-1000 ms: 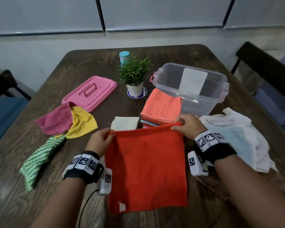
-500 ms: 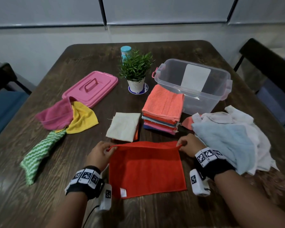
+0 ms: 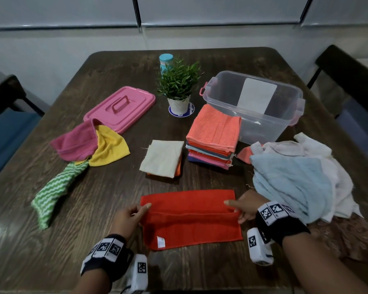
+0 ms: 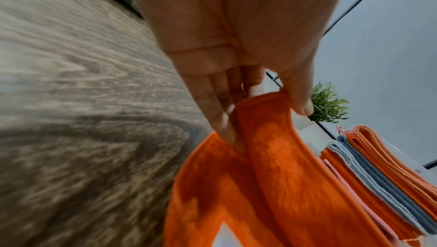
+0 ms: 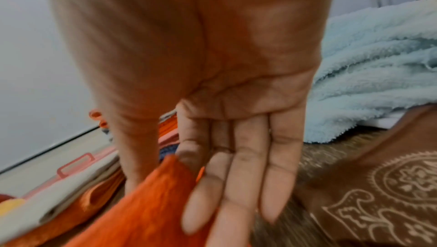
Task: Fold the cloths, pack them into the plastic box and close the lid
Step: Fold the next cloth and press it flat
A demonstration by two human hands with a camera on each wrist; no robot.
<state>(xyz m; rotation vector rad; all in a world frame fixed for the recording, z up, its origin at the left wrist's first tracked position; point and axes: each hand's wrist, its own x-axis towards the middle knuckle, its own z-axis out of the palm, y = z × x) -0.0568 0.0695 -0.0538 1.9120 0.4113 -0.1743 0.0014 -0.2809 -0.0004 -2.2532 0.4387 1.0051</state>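
The left hand [image 3: 129,216] pinches one end of the red cloth's [image 3: 191,221] turned-over edge and the right hand [image 3: 245,206] pinches the other, so the fold falls square on the table [image 3: 115,66]. Behind, the plastic box [image 3: 253,105] stands open, seemingly empty; its walls blur the inside, and the folded stack [image 3: 212,136] covers its near corner

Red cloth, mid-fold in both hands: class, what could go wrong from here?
1. The left hand and right hand pinch only the corners of the red cloth, so the folded edge may land crooked.
2. The light blue cloth lies close beside the right hand and might get dragged.
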